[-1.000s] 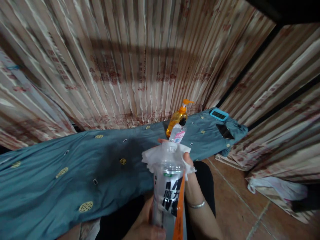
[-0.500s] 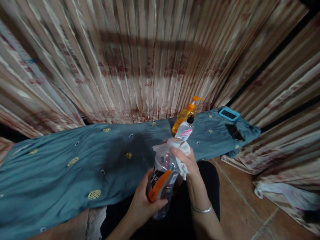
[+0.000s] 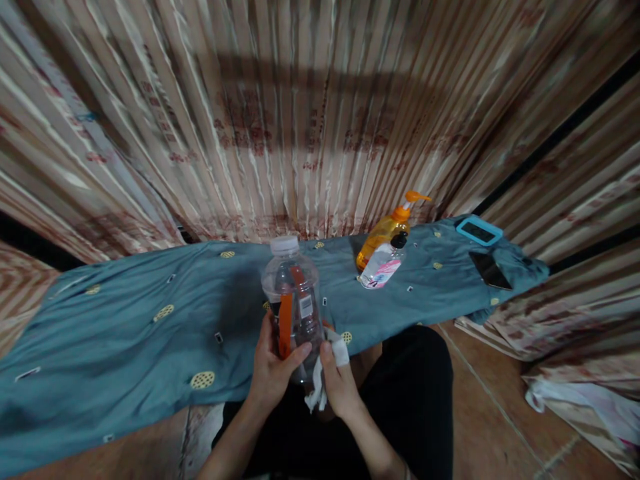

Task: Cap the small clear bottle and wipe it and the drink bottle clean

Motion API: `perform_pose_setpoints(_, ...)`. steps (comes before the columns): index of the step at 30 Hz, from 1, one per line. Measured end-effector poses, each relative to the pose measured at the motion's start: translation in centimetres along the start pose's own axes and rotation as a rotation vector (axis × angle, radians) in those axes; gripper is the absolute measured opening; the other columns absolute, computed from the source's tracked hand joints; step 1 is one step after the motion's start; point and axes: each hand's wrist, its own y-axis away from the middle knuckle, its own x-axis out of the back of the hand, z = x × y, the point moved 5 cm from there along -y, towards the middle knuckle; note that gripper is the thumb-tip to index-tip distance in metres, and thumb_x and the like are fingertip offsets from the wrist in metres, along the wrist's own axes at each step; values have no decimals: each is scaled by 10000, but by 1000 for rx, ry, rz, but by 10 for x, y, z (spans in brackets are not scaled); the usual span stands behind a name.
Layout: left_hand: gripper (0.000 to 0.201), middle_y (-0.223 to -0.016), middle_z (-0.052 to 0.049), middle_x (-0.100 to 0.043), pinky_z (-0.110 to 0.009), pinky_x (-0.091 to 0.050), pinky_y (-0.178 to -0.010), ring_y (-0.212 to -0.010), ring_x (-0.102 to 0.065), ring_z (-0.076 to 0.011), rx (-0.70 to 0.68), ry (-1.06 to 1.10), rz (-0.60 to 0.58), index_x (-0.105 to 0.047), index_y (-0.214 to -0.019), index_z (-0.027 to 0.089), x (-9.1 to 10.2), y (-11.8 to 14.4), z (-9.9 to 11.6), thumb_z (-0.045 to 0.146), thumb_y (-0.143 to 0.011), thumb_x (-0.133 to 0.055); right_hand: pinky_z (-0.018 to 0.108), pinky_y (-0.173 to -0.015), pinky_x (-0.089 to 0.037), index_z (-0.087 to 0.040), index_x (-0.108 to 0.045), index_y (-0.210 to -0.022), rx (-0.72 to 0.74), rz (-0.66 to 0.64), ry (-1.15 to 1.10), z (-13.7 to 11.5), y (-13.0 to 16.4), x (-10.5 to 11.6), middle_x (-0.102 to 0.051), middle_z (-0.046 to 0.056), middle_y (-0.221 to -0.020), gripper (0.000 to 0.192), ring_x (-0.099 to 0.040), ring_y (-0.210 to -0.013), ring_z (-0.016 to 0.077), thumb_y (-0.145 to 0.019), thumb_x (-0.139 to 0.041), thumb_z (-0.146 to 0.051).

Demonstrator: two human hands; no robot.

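A large clear plastic bottle (image 3: 295, 287) with a white cap and an orange-and-black label stands nearly upright in front of me, above my lap. My left hand (image 3: 275, 367) is wrapped round its lower left side, thumb across the front. On the lower right, my right hand (image 3: 340, 377) grips a crumpled white tissue (image 3: 323, 373) that touches the bottle's side; some of its fingers are hidden behind. Beyond, on the cloth, stand an orange pump bottle (image 3: 384, 237) and a smaller clear bottle (image 3: 381, 267) with a black cap and pink marking.
A teal patterned cloth (image 3: 150, 347) covers the long surface before me. At its right end lie a blue-framed digital clock (image 3: 479, 231) and a dark phone (image 3: 490, 270). Pleated curtains (image 3: 280, 120) hang behind and to the right. Floor tiles (image 3: 495, 400) show below.
My right hand has moved with the tissue from the bottle's top down to its lower right side, uncovering the white cap. The bottle has turned and shifted left and up. The view has shifted slightly.
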Motion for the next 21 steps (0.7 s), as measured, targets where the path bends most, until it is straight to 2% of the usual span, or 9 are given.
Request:
perform_pose_setpoints(2,724,-1152,-68,-640,-371,-523,-930,-1037,-649,-238,-9,-1,38,-441,-1225,212,0,-3,-3,396,-623,-799,423,-1136,-350,-250,-581,-1286,-168,19,-239,14,3,-5,-590,64,-1346,573,-495,-1307,228,-869,-525,-639)
perform_pose_setpoints(5,774,-1239,-99,-588,-398,-500,-972,-1109,-618,-253,-37,-52,41,-385,-1274,218,-5,-7,-9,397,-640,-791,436,-984,-507,-183,-637,-1198,-411,-9,-550,30,7,-17,-698,110,-1145,630,-607,-1178,272,-829,-539,-684)
perform_pose_setpoints(7,804,-1303,-124,-544,-425,-456,-1030,-1193,-572,-273,-77,-128,11,-362,-1302,214,-9,-10,-11,387,-645,-793,435,-906,-547,-165,-656,-1151,-489,-8,-622,36,9,-21,-729,115,-1029,611,-654,-1091,288,-797,-605,-660)
perform_pose_setpoints(10,856,-1351,-141,-508,-449,-403,-1081,-1252,-531,-278,-133,-200,-3,-307,-1359,215,-6,-17,-12,379,-668,-784,420,-880,-548,-187,-638,-1166,-501,20,-595,39,10,-15,-735,88,-1002,600,-681,-1019,279,-726,-733,-584)
perform_pose_setpoints(14,847,-1363,-129,-506,-455,-399,-1084,-1240,-544,-270,-167,-228,61,-314,-1370,231,10,-25,-10,376,-676,-777,436,-927,-506,-146,-684,-1069,-398,-53,-241,27,7,7,-731,107,-986,591,-672,-1004,295,-708,-738,-611)
perform_pose_setpoints(16,850,-1357,-127,-516,-464,-391,-1090,-1240,-546,-276,-157,-244,81,-330,-1362,229,17,-25,-12,375,-661,-788,446,-964,-479,-146,-694,-1071,-294,6,-70,8,4,25,-717,122,-1045,574,-654,-1039,301,-768,-667,-632)
perform_pose_setpoints(19,878,-1399,-145,-482,-472,-366,-1112,-1281,-513,-288,-106,-232,51,-324,-1369,217,15,-17,-20,377,-648,-798,421,-1089,-385,-230,-575,-1308,-55,153,-31,-36,1,42,-598,84,-1323,577,-540,-1244,269,-862,-572,-596)
perform_pose_setpoints(21,876,-1411,-148,-478,-471,-361,-1119,-1293,-502,-292,-67,-196,-17,-329,-1375,214,4,-7,-25,373,-651,-796,413,-1154,-300,-292,-405,-1452,134,118,-39,-70,-4,38,-480,46,-1455,641,-423,-1361,247,-886,-563,-549)
